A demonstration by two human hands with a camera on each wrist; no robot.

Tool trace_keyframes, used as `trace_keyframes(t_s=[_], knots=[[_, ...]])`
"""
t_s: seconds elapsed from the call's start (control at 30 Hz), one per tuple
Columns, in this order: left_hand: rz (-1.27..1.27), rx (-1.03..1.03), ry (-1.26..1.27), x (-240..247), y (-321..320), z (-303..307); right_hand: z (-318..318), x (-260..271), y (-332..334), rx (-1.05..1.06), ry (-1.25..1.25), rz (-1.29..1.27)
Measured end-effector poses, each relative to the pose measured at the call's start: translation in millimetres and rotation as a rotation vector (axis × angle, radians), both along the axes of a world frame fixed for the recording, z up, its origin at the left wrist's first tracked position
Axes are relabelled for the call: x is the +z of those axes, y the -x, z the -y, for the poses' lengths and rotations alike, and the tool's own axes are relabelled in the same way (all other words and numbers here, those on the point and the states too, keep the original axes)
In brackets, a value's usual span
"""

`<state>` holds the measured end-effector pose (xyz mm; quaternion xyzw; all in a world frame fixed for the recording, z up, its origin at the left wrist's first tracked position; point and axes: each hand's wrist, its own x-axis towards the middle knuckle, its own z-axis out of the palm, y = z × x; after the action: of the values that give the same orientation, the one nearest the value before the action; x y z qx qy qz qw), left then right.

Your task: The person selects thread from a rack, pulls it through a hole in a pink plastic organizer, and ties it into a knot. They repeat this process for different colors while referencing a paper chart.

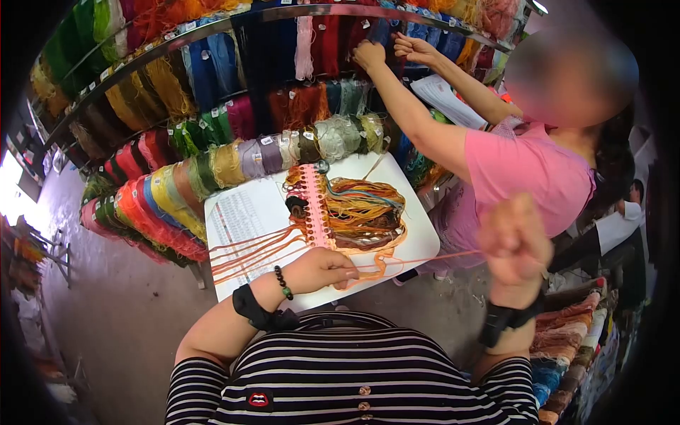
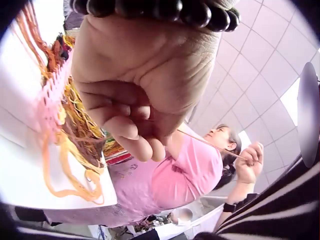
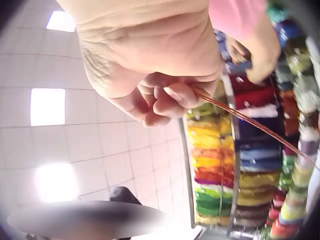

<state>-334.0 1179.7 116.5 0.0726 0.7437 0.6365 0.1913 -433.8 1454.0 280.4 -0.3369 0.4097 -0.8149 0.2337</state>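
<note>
A thin orange thread (image 1: 446,256) runs taut between my two hands. My left hand (image 1: 317,270) grips it low over the front edge of a white board (image 1: 420,249). Raised to the right, my right hand (image 1: 516,241) pinches the other end; in the right wrist view the strand (image 3: 250,121) leaves its curled fingers, looking reddish brown. On the board lies a pink strip with holes (image 1: 316,207), hung with brown, gold and blue thread bundles (image 1: 365,209). Several rust-coloured strands stretch left from it. A loose peach thread (image 2: 70,172) lies beside the strip in the left wrist view.
A printed sheet (image 1: 244,219) lies on the board's left part. Behind it, racks hold coloured skeins (image 1: 212,60), with a nearer row (image 1: 262,157) along the board's back edge. A person in pink (image 1: 528,163) reaches to the rack at right. More skeins (image 1: 567,333) sit low right.
</note>
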Motion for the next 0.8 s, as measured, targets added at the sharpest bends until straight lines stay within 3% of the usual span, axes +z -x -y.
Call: trace_keyframes(t_s=[0.1, 0.13, 0.2, 0.33, 0.4, 0.43, 0.47, 0.5, 0.57, 0.67, 0.8], knots=[[0.096, 0.039, -0.002, -24, -8, 15, -86, 35, 3, -0.259, 0.163, -0.13], [0.131, 0.067, -0.006, -30, -10, 17, -127, 54, 2, -0.295, 0.183, -0.044], [0.211, 0.126, -0.017, -46, -16, 18, -243, 76, 17, -0.717, 0.162, -0.368], [0.206, 0.193, 0.008, -57, -27, 22, -202, 63, 12, -1.552, -0.072, -0.711], [0.232, 0.305, 0.003, -73, -29, 32, -104, 30, 0, -1.556, -0.22, -0.677], [0.28, 0.377, -0.009, -74, -30, 36, -56, 5, -4, -1.422, -0.576, -0.548], [0.327, 0.451, -0.021, -74, -31, 41, -23, -10, -4, -0.9, -0.798, -0.697], [0.336, 0.484, -0.076, -79, -32, 46, 6, -40, 1, -0.553, -0.947, -0.526], [0.357, 0.568, -0.109, -75, -34, 47, 55, -116, 11, -0.156, -0.941, -0.535], [0.372, 0.644, -0.158, -72, -33, 46, 109, -189, 13, -0.011, -0.878, -0.684], [0.412, 0.768, -0.23, -71, -21, 42, 155, -239, 18, 0.123, -0.935, -0.464]])
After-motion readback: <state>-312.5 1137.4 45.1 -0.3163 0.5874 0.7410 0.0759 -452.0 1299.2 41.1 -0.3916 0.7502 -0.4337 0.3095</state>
